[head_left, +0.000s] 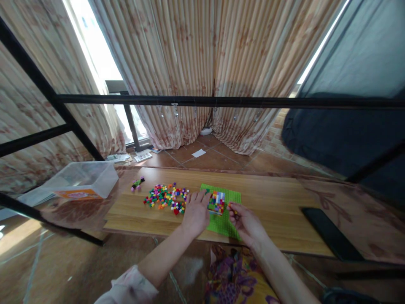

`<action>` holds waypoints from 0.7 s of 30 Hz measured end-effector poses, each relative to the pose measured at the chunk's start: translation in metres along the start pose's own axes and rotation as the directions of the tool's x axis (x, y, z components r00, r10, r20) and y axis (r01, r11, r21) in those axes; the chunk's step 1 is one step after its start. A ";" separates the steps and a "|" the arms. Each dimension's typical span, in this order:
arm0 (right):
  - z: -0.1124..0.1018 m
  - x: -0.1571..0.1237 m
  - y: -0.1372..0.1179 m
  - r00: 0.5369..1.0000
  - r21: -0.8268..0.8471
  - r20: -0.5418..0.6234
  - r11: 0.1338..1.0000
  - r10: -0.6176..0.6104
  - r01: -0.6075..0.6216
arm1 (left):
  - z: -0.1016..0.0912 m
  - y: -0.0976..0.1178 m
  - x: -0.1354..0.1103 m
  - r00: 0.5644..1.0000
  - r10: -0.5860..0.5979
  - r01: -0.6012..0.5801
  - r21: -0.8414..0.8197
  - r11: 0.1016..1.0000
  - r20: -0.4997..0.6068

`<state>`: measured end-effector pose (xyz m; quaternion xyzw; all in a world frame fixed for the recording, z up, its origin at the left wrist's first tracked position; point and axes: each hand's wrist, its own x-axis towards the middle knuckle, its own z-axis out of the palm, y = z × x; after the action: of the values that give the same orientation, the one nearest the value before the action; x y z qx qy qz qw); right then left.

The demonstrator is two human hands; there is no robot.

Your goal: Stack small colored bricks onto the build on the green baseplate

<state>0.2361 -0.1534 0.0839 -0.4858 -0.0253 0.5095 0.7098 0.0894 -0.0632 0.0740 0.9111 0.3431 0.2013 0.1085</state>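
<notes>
A green baseplate (229, 196) lies on the wooden table (272, 202). On it stands a small block built of many coloured bricks (216, 202). My left hand (196, 212) rests flat with fingers stretched out, at the plate's left edge, beside the block. My right hand (245, 221) sits at the block's right side, its fingers pinched on a small brick that looks yellow (232, 206). A heap of loose coloured bricks (166, 197) lies to the left of my left hand.
A clear plastic box (82, 179) stands at the table's left end, with a small dark brick piece (137, 183) near it. A black flat device (330, 233) lies at the right. Black frame bars (221, 101) cross ahead; curtains hang behind.
</notes>
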 end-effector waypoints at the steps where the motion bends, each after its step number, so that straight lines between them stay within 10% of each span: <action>1: 0.001 -0.001 0.000 1.000 0.000 0.003 1.000 -0.008 0.008 | 0.001 -0.004 0.000 1.000 -0.021 0.021 -0.049 0.999 -0.006; 12: 0.004 -0.003 -0.001 0.993 0.001 0.112 0.999 -0.038 0.038 | 0.021 -0.038 0.033 0.982 0.093 -0.004 -0.470 0.883 0.167; 21: 0.004 0.004 0.000 0.987 -0.191 0.106 0.972 -0.118 0.137 | 0.025 -0.032 0.006 0.992 -0.105 0.127 -0.447 0.886 0.073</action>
<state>0.2360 -0.1481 0.0844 -0.5265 -0.1403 0.4801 0.6875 0.0858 -0.0372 0.0429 0.8435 0.3384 0.2470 0.3362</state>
